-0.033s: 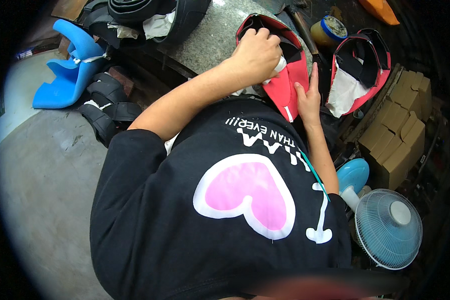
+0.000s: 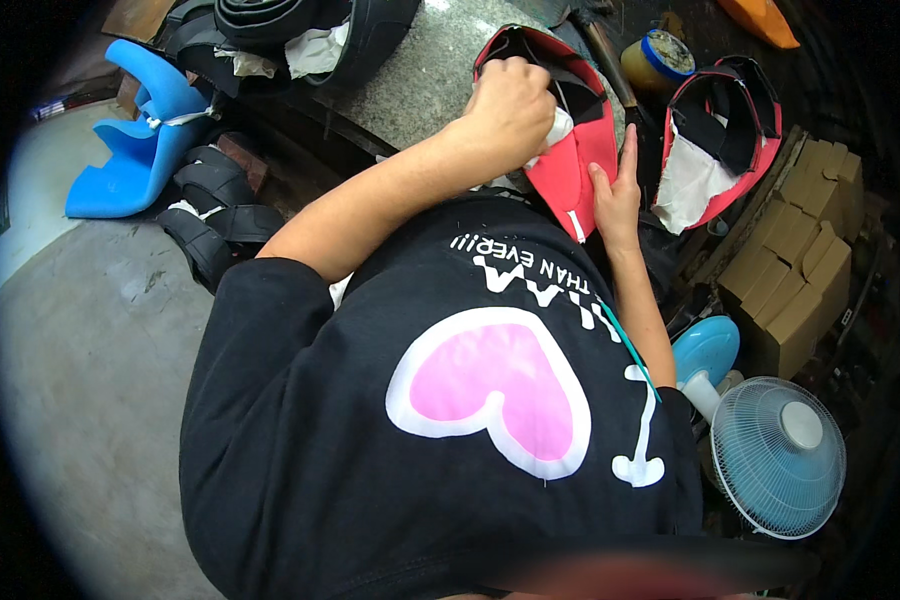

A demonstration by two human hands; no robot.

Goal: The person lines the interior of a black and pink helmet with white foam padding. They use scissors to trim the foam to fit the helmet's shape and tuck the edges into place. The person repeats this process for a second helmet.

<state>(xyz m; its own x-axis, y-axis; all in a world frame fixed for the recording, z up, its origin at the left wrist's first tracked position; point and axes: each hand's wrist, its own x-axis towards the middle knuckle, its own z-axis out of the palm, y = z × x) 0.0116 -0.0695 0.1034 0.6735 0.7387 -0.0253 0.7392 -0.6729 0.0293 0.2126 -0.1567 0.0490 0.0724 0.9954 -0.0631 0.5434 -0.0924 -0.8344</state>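
A red shoe upper (image 2: 597, 130) with a black inside and a white lining (image 2: 558, 130) lies tilted in front of me, its pointed end toward my body. My left hand (image 2: 513, 110) is closed at its left side, fingertips curled into the opening and partly hidden. Along the right side rests my right hand (image 2: 619, 205), its thumb on the red surface and a finger stretched out along the edge. The other right fingers are hidden. To the right stands a second red shoe upper (image 2: 753, 180) with white lining showing.
A dark-handled tool (image 2: 608, 62) and a blue-rimmed jar (image 2: 658, 66) lie beyond the right hand. Grey stone slab (image 2: 400, 110) sits under the work. Black shoe pieces (image 2: 220, 195) and a blue foam piece (image 2: 135, 150) are left; cardboard boxes (image 2: 785, 265) and a fan (image 2: 778, 455) right.
My left hand has shifted slightly left along the upper, and a little more white lining shows beside it. The right hand stays almost where it was.
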